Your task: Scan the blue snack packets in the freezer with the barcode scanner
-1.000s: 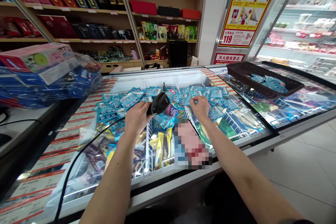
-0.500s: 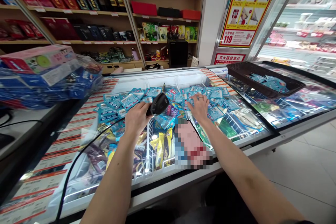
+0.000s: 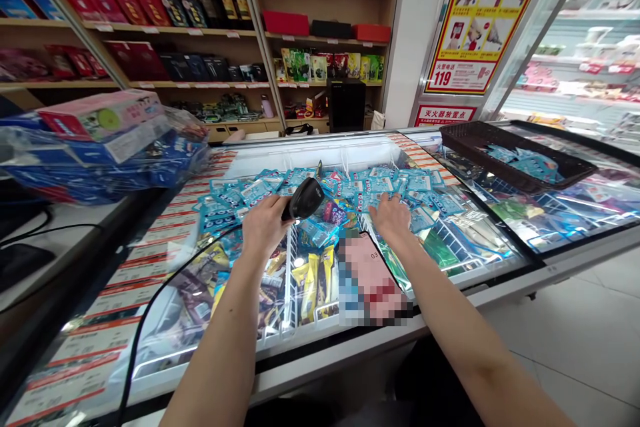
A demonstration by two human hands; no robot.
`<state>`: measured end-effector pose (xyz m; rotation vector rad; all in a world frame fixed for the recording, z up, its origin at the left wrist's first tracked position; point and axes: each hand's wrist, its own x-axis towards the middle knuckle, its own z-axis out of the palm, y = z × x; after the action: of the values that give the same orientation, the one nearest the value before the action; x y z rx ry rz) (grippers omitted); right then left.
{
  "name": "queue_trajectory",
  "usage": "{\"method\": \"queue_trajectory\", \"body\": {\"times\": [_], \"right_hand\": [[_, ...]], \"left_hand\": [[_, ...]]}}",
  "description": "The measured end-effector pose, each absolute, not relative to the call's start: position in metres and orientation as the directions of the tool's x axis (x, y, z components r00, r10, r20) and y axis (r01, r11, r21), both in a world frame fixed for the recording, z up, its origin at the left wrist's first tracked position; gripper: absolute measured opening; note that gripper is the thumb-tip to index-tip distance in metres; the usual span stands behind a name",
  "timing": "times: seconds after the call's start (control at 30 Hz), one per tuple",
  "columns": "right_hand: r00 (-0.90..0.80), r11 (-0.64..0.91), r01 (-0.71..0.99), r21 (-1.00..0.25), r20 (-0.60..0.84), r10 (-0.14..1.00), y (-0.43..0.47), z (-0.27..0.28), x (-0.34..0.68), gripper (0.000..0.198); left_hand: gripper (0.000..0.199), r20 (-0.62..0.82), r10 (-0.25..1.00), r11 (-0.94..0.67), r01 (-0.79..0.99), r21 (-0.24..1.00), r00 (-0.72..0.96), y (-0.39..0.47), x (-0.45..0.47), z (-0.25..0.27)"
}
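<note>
A black handheld barcode scanner sits in my left hand, its head pointing right over the packets. Its black cable runs from below that hand down to the lower left. Many light-blue flat packets are spread over the glass top of a chest freezer. My right hand rests on the packets right of the scanner, fingers apart and slightly bent, gripping nothing that I can see. Closer to me, a phone with a pinkish, partly blurred screen lies on the glass.
To the right, a dark brown basket holds more blue packets. A plastic-wrapped stack of blue boxes stands at left. Price labels line the freezer's left side. Under the glass are wrapped ice creams. Shelves with goods stand behind.
The view has shifted slightly, so the scene sits a little farther right. My right hand has drawn slightly back toward me over the packets, its fingers more bent. My left hand keeps the scanner.
</note>
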<state>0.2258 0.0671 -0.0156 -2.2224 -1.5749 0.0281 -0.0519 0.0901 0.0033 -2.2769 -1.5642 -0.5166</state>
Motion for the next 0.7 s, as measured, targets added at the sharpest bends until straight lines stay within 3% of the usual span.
{"method": "queue_trajectory", "body": {"times": [0.37,0.43,0.6,0.7], "right_hand": [[0.232,-0.135,0.959,-0.25,0.417,0.879,0.075,-0.026,0.232,0.064],[0.276,-0.182,0.948,-0.26,0.398,0.875,0.07,-0.022,0.233,0.062],[0.348,-0.281,0.91,-0.306,0.193,0.917,0.065,-0.017,0.226,0.058],[0.346,-0.263,0.913,-0.312,0.251,0.904,0.07,-0.023,0.221,0.06]], "left_hand": [[0.034,0.473,0.797,-0.359,0.925,-0.125,0.374,0.091,-0.056,-0.001],[0.033,0.474,0.789,-0.372,0.918,-0.139,0.391,0.092,-0.057,-0.002],[0.034,0.483,0.772,-0.4,0.906,-0.135,0.413,0.094,-0.06,-0.004],[0.035,0.489,0.761,-0.416,0.899,-0.137,0.427,0.093,-0.062,-0.003]]}}
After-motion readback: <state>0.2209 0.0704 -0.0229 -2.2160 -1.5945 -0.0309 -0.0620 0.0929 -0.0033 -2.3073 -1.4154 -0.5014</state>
